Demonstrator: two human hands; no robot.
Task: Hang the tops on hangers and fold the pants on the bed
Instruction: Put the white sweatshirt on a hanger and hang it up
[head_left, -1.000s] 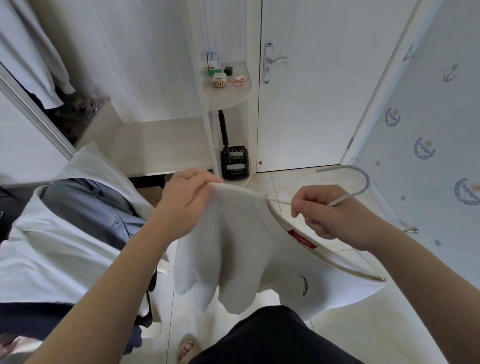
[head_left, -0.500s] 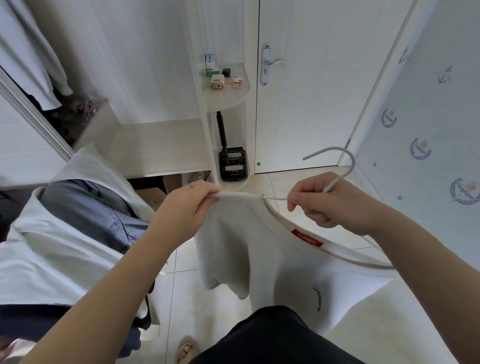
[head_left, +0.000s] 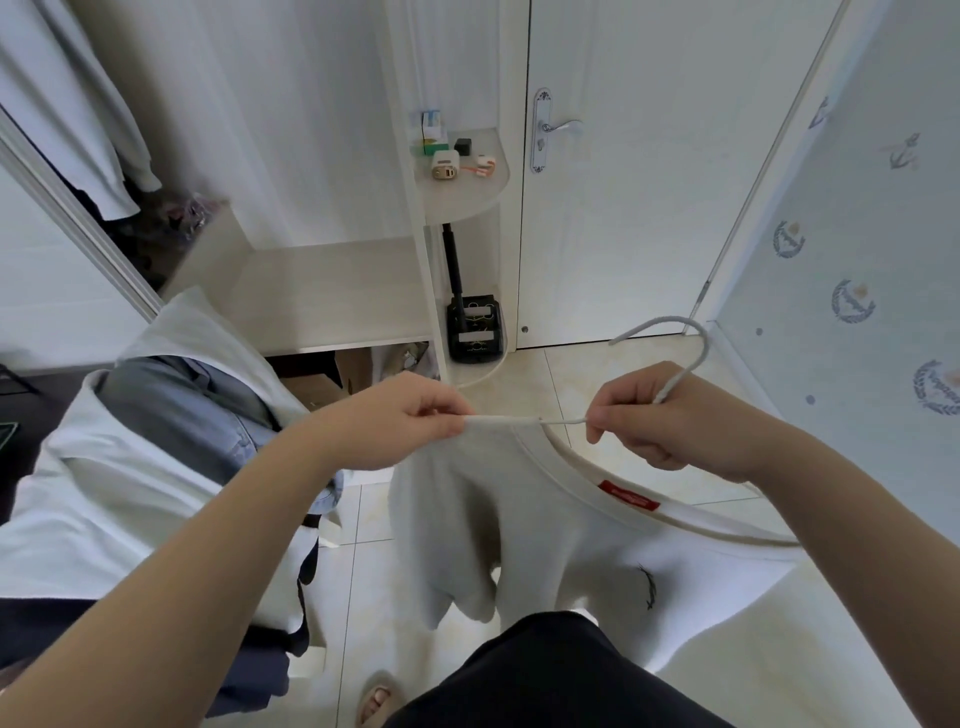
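White wardrobe panels and a pale tiled floor (head_left: 587, 374) frame this one. Far left, a hanging garment (head_left: 78, 114) shows in the open wardrobe, and below it sits a heap of clothes (head_left: 171, 410), white over grey-blue, waiting its turn.

Now the action. The left hand (head_left: 395, 421) has thumb and fingers pinched on the shoulder edge of the white top (head_left: 519, 519). That is the change: a second ago the cloth was bunched up in that hand, and now the edge is drawn out flat and tight, running straight across to the other hand. The body of the top hangs between the forearms, with the red label (head_left: 628, 501) showing at the neckline.

The right hand (head_left: 660, 431) is clamped on the hanger (head_left: 698, 332) just under its hook, which has swung up towards the door (head_left: 649, 208). I'd call that the near shoulder being seated on the hanger, so this top looks close to hung. The far side is hidden under the right forearm.

Behind them are a corner shelf (head_left: 467, 197) of small items, a black box (head_left: 475, 325) on the floor beneath it, and a patterned wall (head_left: 857, 260) at right. Nothing blocks the hands. The heap is the work left, and whether it holds pants I can't tell.
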